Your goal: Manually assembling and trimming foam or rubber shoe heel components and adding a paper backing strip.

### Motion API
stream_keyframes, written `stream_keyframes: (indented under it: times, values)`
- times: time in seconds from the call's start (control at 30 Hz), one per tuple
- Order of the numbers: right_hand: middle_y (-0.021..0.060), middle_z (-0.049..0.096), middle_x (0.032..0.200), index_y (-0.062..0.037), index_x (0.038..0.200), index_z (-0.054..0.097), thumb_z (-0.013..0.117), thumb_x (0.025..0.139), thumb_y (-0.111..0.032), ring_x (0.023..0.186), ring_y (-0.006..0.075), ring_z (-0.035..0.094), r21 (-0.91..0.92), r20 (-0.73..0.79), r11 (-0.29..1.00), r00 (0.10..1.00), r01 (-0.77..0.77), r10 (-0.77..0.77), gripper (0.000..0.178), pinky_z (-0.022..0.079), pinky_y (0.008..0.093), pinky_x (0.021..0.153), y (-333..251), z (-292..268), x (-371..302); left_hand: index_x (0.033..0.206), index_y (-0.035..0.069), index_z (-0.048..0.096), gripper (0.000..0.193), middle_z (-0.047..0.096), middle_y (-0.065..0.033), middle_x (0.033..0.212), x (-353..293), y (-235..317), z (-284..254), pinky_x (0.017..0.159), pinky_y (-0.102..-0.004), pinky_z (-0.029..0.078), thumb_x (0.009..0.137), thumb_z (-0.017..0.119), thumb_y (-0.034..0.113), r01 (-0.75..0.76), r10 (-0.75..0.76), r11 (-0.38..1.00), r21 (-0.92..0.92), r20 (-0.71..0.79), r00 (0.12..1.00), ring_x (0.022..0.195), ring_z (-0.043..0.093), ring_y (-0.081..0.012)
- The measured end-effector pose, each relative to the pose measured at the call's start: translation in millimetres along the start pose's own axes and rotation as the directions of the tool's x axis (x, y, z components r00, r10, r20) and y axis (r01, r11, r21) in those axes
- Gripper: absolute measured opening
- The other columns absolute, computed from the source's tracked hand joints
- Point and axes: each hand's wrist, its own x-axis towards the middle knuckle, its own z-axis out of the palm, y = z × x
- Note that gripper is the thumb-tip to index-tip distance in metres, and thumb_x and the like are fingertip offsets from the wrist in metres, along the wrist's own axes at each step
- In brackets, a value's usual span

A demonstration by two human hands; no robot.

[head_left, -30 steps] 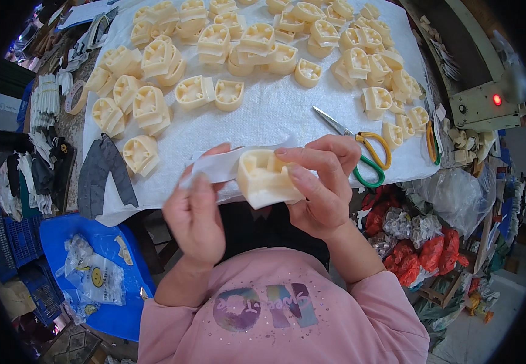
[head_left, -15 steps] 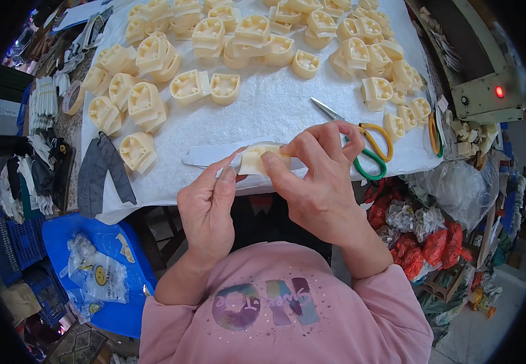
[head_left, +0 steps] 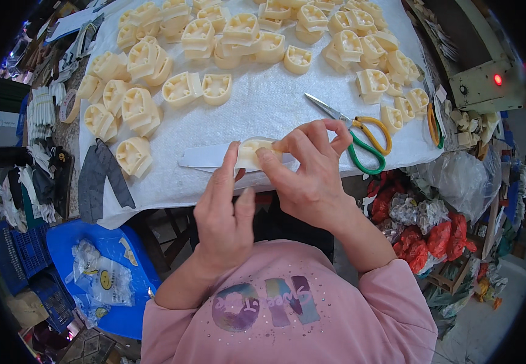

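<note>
White-covered bench is filling the upper view; cream moulded pieces are lying in clusters across its far part and down both sides. Right grip is grasping the held cream piece, thumb pressing on its right part, fingers curling along that same side. Left grip is staying off any clasp: released, fingers extending to the piece's left edge, thumb standing apart, blurred; cannot tell whether a fingertip is touching. Scissors, yellow and green handled, are lying just right of the right grip. White strip is stretching leftward from the piece. Held cream piece is sitting between both grips, near the bench's front edge.
</note>
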Motion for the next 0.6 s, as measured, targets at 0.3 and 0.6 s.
stream_keyframes:
  times: [0.3,0.6]
  values:
    - [0.0001,0.050,0.084,-0.0158,0.095,0.062,0.069,0.056,-0.004,0.087,0.0224,0.047,0.275,-0.028,0.961,0.999,-0.037,0.047,0.042,0.025,0.0444,0.081,7,0,-2,0.109,0.002,0.065,0.022,0.058,-0.0103,0.108,9,-38,-3,0.076,-0.0257,0.046,0.089,0.058,0.008,-0.003,-0.018,0.842,-0.540,-0.032,0.999,0.090,0.056,-0.0162]
    - [0.0049,0.044,0.080,-0.0081,0.097,0.060,0.065,0.061,-0.001,0.084,0.0234,0.044,0.568,0.094,0.819,0.995,-0.077,0.028,0.037,0.025,0.0401,0.080,12,-3,-10,0.092,0.000,0.064,0.018,0.054,-0.0058,0.083,23,-30,-6,0.065,-0.0265,0.037,0.084,0.067,0.016,-0.257,0.259,0.933,-0.252,-0.022,0.965,0.077,0.047,-0.0160]
